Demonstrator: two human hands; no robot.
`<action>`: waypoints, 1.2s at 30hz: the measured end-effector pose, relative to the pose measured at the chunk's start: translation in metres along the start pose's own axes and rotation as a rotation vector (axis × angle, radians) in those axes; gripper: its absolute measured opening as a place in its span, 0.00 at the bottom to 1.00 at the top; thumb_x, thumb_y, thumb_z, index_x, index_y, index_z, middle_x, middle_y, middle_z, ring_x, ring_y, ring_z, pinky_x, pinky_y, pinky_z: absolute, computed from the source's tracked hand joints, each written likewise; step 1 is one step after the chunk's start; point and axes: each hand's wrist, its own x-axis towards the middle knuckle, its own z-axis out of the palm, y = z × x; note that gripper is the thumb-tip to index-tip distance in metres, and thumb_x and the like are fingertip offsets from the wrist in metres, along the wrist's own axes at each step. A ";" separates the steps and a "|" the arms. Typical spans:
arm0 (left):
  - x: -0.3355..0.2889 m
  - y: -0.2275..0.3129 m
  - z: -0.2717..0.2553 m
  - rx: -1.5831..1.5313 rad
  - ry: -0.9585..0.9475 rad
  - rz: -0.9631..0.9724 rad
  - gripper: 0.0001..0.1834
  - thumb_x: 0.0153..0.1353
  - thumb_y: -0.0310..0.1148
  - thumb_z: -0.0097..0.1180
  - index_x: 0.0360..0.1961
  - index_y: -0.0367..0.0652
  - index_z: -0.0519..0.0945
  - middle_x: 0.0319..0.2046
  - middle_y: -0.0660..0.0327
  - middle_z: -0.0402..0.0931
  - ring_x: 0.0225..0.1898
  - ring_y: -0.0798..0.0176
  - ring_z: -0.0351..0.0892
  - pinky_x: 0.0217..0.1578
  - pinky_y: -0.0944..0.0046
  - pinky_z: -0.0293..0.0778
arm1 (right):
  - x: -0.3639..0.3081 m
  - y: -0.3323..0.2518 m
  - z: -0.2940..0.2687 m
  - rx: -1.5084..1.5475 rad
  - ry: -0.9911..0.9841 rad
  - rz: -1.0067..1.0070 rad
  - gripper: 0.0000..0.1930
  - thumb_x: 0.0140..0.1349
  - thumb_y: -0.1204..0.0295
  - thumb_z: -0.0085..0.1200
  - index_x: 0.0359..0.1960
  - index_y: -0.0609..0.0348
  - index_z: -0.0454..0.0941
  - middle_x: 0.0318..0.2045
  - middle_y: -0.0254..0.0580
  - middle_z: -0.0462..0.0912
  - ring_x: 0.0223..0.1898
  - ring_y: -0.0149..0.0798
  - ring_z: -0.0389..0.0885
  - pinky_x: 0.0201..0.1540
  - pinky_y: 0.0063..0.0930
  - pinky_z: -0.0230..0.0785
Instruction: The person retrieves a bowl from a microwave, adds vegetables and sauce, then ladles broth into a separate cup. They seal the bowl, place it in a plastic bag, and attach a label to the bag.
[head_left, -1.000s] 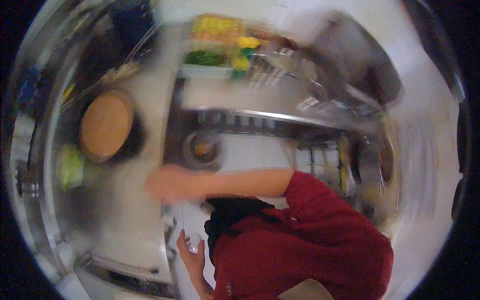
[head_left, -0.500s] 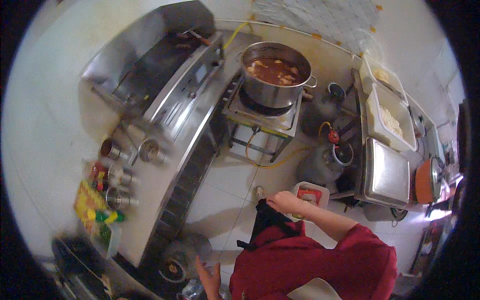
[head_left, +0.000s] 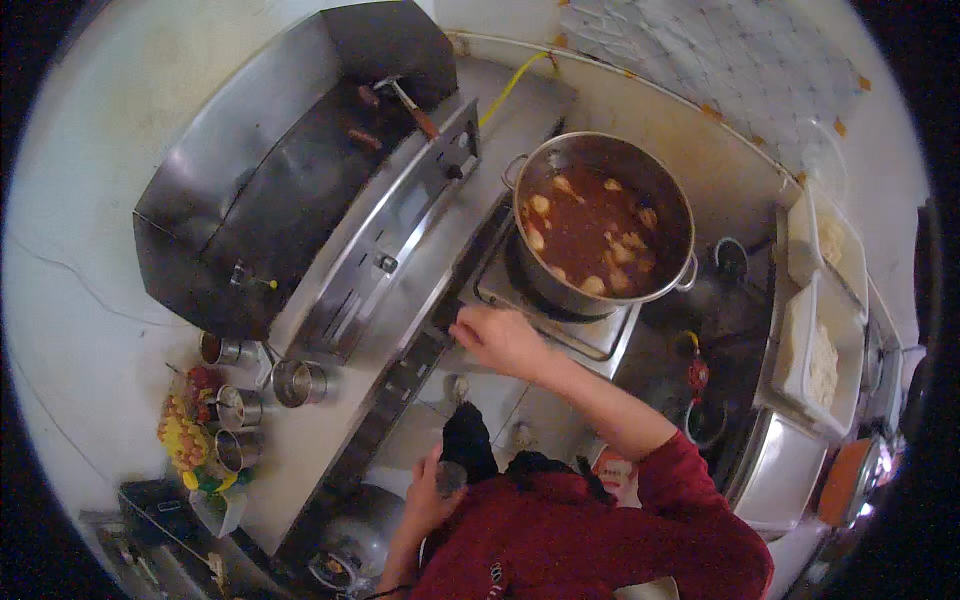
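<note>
My right hand [head_left: 497,338] is closed, fingers bent, in front of the stove and just short of a big steel pot [head_left: 520,225]. Whether anything is inside its grip is hidden. The two-handled pot holds reddish-brown broth [head_left: 600,225] with pale pieces floating, and sits on a low gas stove [head_left: 625,335]. Lower down, beside the counter edge, my left hand [head_left: 425,500] curls around a small clear, round thing [head_left: 450,478] that looks like a cup; its exact kind is blurred.
At left is a steel griddle [head_left: 290,190] with a wooden-handled tool [head_left: 412,108]. Steel cups [head_left: 300,383] and a yellow packet [head_left: 183,435] stand on the counter. A gas cylinder [head_left: 365,525] is below. White tubs [head_left: 795,340] and a metal tray [head_left: 785,465] line the right.
I have come nearer the stove and pot. My right hand has moved up and left from beside my clothing toward the pot. My left hand, spread before, now curls around the clear thing.
</note>
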 end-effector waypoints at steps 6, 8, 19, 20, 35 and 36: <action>0.153 0.030 -0.042 0.008 -0.172 0.189 0.50 0.53 0.37 0.67 0.72 0.51 0.50 0.56 0.43 0.65 0.56 0.38 0.70 0.54 0.48 0.70 | 0.216 0.114 -0.014 -0.129 0.279 0.121 0.17 0.60 0.68 0.56 0.49 0.59 0.70 0.40 0.55 0.77 0.39 0.59 0.79 0.43 0.47 0.73; 0.200 0.037 -0.065 -0.006 -0.228 0.293 0.50 0.54 0.39 0.66 0.73 0.50 0.49 0.57 0.41 0.64 0.57 0.38 0.68 0.55 0.49 0.69 | 0.287 0.130 -0.012 -0.203 0.378 0.214 0.23 0.60 0.67 0.57 0.55 0.58 0.66 0.47 0.55 0.75 0.43 0.59 0.78 0.45 0.47 0.73; 0.329 0.105 -0.126 -0.014 -0.620 0.491 0.49 0.55 0.38 0.63 0.73 0.48 0.48 0.57 0.39 0.63 0.56 0.36 0.67 0.56 0.48 0.68 | 0.354 0.132 -0.037 -0.247 0.353 0.318 0.22 0.65 0.74 0.46 0.61 0.61 0.63 0.43 0.55 0.77 0.36 0.53 0.83 0.38 0.42 0.77; 0.336 0.101 -0.118 -0.028 -0.561 0.592 0.48 0.54 0.36 0.63 0.73 0.49 0.49 0.59 0.40 0.63 0.58 0.37 0.67 0.58 0.49 0.68 | 0.330 0.119 -0.050 -0.046 0.425 0.217 0.20 0.67 0.74 0.44 0.60 0.59 0.65 0.43 0.52 0.78 0.36 0.47 0.83 0.37 0.39 0.76; 0.397 0.154 -0.137 -0.131 -0.626 0.409 0.47 0.51 0.22 0.66 0.71 0.48 0.56 0.56 0.56 0.68 0.55 0.59 0.74 0.58 0.57 0.69 | -0.044 0.054 -0.125 0.061 0.690 0.779 0.12 0.59 0.80 0.56 0.46 0.60 0.76 0.34 0.40 0.80 0.32 0.31 0.78 0.37 0.22 0.70; 0.399 0.155 -0.134 -0.151 -0.575 0.422 0.47 0.51 0.22 0.66 0.71 0.46 0.56 0.56 0.57 0.68 0.55 0.60 0.74 0.59 0.57 0.68 | -0.050 0.067 -0.117 -0.024 0.715 0.788 0.12 0.59 0.80 0.57 0.45 0.60 0.77 0.33 0.40 0.81 0.30 0.30 0.77 0.34 0.21 0.69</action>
